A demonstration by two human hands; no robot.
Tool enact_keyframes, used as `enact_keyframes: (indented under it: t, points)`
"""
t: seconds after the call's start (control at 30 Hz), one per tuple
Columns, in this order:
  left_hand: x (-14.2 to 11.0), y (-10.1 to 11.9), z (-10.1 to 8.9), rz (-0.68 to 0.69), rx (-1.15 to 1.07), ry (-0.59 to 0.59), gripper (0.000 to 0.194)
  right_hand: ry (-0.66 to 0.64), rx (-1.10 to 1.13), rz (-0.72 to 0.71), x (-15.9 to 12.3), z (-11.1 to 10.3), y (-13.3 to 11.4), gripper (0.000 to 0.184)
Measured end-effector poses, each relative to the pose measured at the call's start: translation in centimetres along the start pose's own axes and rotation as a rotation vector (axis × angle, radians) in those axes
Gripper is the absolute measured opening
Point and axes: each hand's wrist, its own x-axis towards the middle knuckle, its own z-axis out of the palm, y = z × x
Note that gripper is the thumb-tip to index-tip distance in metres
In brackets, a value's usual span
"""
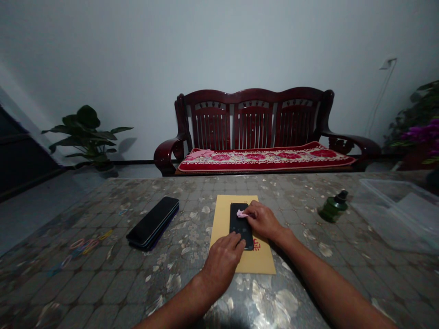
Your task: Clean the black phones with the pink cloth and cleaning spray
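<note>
Smartphone (239,225) lying screen up on a kraft-paper envelope (254,267), both my hands at it.
Nearest, my left hand (222,255) rests its fingertips on the lower end; whether the thumb pinches an edge I cannot tell. Red characters (256,245) on the envelope, partly covered, I cannot read. I judge the handset light and stiff, its glass slick and breakable, best taken by the long sides. Farther up the screen, my right hand (264,220) pinches a small pink cloth (241,214), probably soft and limp. No brand is legible; print at the envelope's far edge is too small.
</note>
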Motion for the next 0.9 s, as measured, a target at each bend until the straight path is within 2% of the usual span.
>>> enact_keyframes:
  t: [0.13, 0.2, 0.37, 0.43, 0.5, 0.57, 0.63, 0.8, 0.9]
  points:
    - [0.1, 0.1, 0.2, -0.007, -0.004, 0.028, 0.030, -0.145, 0.093, -0.092, -0.4, -0.6, -0.6, 0.027]
    - [0.2, 0.4, 0.0, -0.023, -0.011, 0.045, 0.026, -0.150, 0.092, -0.095, -0.3, -0.8, -0.5, 0.026]
    - [0.9, 1.4, -1.3, -0.103, -0.039, 0.028, 0.017, 0.040, -0.066, 0.004, 0.6, -0.3, 0.6, 0.022]
    - [1.4, 1.9, -1.7, -0.153, -0.047, -0.003, 0.022, 0.062, -0.064, 0.008, 0.8, 0.0, 0.8, 0.023]
    - [1.9, 2.4, -1.8, -0.202, -0.041, -0.030, 0.032, 0.022, -0.023, -0.038, 0.7, 0.1, 0.6, 0.026]
    - [2.5, 2.7, -1.6, -0.240, -0.028, -0.042, 0.038, -0.033, 0.032, -0.084, 0.4, 0.1, 0.3, 0.028]
    - [3.0, 2.8, -1.2, -0.275, -0.025, -0.041, 0.040, -0.038, 0.075, -0.060, 0.3, 0.1, 0.0, 0.028]
    - [3.2, 2.7, -0.1, -0.315, -0.026, 0.006, 0.043, 0.119, 0.152, 0.105, 1.2, 0.7, 0.5, 0.011]
    - [2.9, 2.7, 0.3, -0.286, -0.024, 0.057, 0.038, 0.168, 0.179, 0.137, 2.1, 1.2, 1.6, 0.014]
